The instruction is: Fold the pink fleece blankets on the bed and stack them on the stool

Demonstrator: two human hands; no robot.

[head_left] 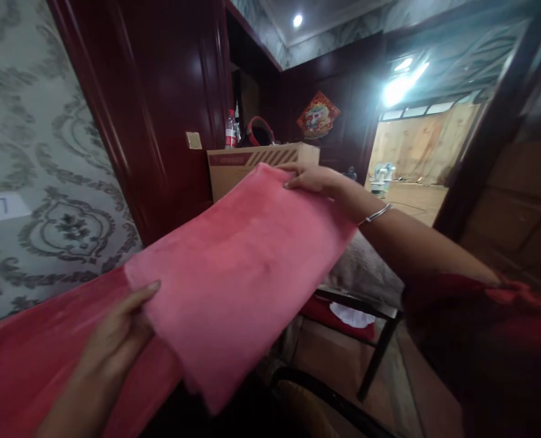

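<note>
A folded pink cloth point(238, 267) is held out flat in front of me, tilted up toward the right. My left hand point(115, 340) grips its near left edge, thumb on top. My right hand point(313, 179) pinches the far top corner, arm stretched forward, a thin silver bracelet on the wrist. Under the left hand lies a darker red cloth surface point(28, 365).
A cardboard box point(256, 167) stands beyond the cloth, with a water bottle point(230, 129) and a red-rimmed object on it. Patterned wallpaper is at left, a dark red wooden door frame point(160, 103) ahead. A black metal stool point(366, 328) stands below right.
</note>
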